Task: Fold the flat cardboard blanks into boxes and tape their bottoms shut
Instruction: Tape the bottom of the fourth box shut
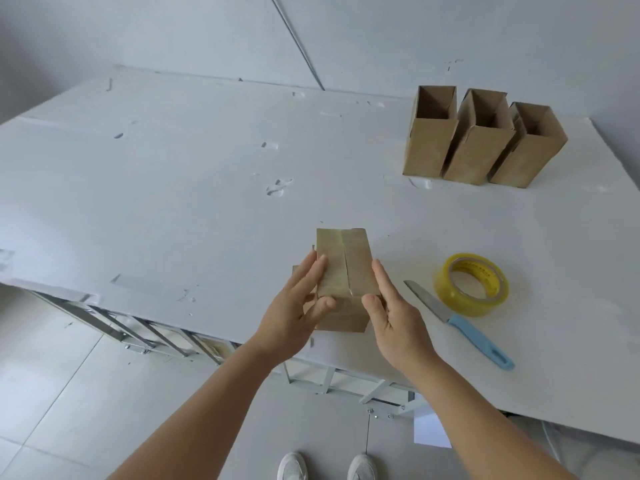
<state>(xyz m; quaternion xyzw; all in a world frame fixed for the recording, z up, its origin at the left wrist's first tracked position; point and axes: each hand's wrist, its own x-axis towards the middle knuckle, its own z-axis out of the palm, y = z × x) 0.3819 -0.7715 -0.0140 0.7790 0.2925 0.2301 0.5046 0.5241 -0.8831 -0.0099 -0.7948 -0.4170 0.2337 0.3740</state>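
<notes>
White table (173, 202), surface scuffed and dented. Blue-handled knife (460, 322) lies on it. White shoes (325, 465) on tiled floor (52, 375) below.

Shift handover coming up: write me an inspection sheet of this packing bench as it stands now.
Surface: white table, scuffed, with tape scraps stuck on.
Job's things: box upside down, taped bottom facing up; three finished boxes standing open at far right; tape roll and blue-handled knife lying to the right of the box.
Clutter: nothing seen beyond the scraps.
Grippers: left hand and right hand press straight fingers on the box's sides.
Cables: thin line along the wall.
Surroundings: tiled floor, white shoes.
</notes>
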